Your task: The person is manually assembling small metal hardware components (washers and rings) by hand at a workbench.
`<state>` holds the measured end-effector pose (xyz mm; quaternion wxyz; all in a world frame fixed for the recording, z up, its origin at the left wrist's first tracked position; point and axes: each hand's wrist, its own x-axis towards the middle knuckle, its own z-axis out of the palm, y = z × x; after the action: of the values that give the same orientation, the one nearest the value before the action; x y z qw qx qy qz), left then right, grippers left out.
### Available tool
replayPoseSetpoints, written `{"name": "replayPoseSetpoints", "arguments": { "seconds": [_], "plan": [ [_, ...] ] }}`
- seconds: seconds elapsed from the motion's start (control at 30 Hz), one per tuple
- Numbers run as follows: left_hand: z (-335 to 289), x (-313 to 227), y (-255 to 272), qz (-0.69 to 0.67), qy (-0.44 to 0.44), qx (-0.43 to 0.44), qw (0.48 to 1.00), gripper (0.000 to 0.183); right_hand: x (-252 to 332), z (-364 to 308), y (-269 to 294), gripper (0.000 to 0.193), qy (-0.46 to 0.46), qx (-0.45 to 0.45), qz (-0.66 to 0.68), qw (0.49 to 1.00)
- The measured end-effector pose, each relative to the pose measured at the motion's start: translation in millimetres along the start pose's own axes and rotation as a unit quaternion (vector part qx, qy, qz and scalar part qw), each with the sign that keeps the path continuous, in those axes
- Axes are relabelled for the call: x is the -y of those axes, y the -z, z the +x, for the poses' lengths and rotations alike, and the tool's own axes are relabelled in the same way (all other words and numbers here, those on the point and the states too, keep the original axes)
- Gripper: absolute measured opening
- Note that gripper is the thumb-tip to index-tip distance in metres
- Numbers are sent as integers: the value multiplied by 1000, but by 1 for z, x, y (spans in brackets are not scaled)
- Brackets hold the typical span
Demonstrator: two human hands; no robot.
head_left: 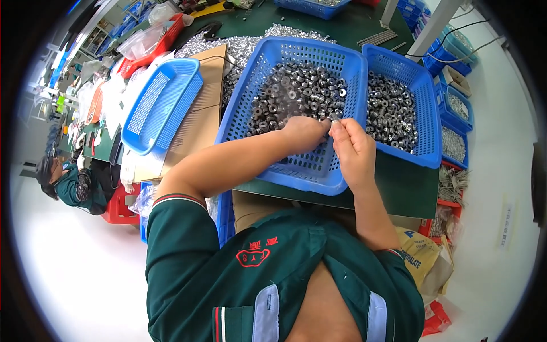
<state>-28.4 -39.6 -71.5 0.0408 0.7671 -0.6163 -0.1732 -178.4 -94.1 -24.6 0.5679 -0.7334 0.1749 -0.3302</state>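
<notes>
Both hands meet over the front right part of a large blue plastic basket [356, 74], which holds a heap of small, shiny metal rings [310, 85] with centre holes. A small metal piece [334, 117] sits pinched between thumb and fingers of my right hand [354, 149]. Close against it, my left hand [306, 134] is curled with its fingertips at the same spot; whether it grips anything is hidden by the hand itself. Bare perforated basket floor shows below my hands. Just to the right stands a second blue basket [434, 114], also filled with metal rings [393, 108].
On cardboard [199, 105] at the left lies a light blue basket [191, 77] with nothing in it. Loose silvery parts [239, 48] cover the green table [245, 23] behind. Metal rods [377, 38] lie far right. A seated person [71, 179] works at the left.
</notes>
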Motion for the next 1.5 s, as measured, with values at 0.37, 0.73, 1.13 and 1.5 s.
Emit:
{"name": "replayPoseSetpoints", "arguments": {
  "seconds": [0.37,0.73,1.13,1.5],
  "plan": [
    [-13,17,57,-765,30,60,640,12,3,-2,-3,20,15,-6,-55,998],
    [-31,6,68,-788,-30,28,615,9,6,2,-5,18,24,-16,-108,994],
    [-37,3,72,-650,-67,-46,756,21,7,3,-5,20,38,-8,-143,989],
    [-40,3,75,-650,17,-33,759,23,10,2,-14,19,126,-15,-324,938]
  ]
}}
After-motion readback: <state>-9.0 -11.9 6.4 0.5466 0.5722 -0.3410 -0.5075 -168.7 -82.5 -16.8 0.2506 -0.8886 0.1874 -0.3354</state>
